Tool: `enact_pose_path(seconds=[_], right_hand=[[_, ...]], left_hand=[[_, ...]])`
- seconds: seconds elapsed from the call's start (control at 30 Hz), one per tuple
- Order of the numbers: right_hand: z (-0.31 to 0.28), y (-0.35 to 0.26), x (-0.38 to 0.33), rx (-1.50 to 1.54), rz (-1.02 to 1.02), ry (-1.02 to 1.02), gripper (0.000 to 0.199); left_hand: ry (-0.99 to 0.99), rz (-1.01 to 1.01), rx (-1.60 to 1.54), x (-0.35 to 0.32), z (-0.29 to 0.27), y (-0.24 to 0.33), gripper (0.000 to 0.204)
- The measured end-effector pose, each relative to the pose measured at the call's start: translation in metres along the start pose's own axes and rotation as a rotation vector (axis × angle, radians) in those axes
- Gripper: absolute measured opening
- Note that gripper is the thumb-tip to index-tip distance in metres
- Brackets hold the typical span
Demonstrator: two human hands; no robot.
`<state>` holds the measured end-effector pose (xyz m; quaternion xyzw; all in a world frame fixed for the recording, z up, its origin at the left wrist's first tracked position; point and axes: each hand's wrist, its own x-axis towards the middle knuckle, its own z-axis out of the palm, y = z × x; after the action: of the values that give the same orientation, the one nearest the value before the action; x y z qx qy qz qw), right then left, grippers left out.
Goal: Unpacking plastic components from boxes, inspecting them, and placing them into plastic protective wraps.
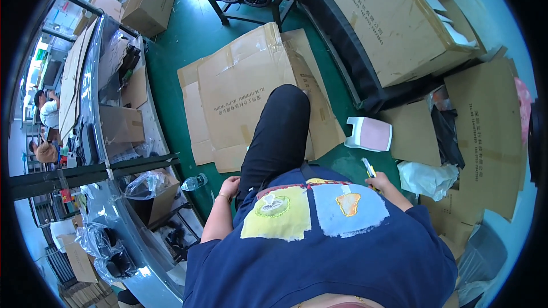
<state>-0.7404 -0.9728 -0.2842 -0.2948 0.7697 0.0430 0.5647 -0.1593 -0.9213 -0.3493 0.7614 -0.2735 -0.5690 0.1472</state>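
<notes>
My right hand [379, 182] is closed around a yellow and silver utility knife [369, 167], which points up and away from me. The knife is small here, and I cannot tell whether its blade is out. My left hand [230, 186] hangs beside my dark trouser leg with its fingers curled in, and nothing shows in it. Ahead, a flattened cardboard box [237, 100] lies on the green floor, partly behind my raised knee. A small white stool with a pink top [374, 134] stands just beyond my right hand.
Tall cardboard boxes [394, 28] stand at the far right, with a white plastic bag [429, 178] below them. A metal-framed workbench [128, 165] runs along the left. A plastic bottle [194, 182] lies near my left hand. Two people sit at the far left.
</notes>
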Motion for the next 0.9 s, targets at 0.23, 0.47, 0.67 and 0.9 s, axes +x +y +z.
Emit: enact_pose_path(seconds=[0.23, 0.47, 0.67, 0.9], right_hand=[[0.001, -0.098, 0.029, 0.305, -0.312, 0.085, 0.019], [0.000, -0.044, 0.031, 0.414, -0.196, 0.145, 0.022], [0.015, -0.012, -0.004, 0.289, 0.088, 0.081, 0.010], [-0.009, -0.143, 0.020, 0.324, -0.343, -0.015, 0.030]], left_hand=[[-0.262, -0.073, 0.417, -0.007, 0.007, 0.013, 0.030], [-0.183, 0.048, 0.504, 0.046, -0.013, 0.087, 0.032], [0.020, 0.247, 0.011, 0.057, -0.031, 0.209, 0.032], [0.009, -0.029, -0.319, 0.073, -0.014, 0.153, 0.032]])
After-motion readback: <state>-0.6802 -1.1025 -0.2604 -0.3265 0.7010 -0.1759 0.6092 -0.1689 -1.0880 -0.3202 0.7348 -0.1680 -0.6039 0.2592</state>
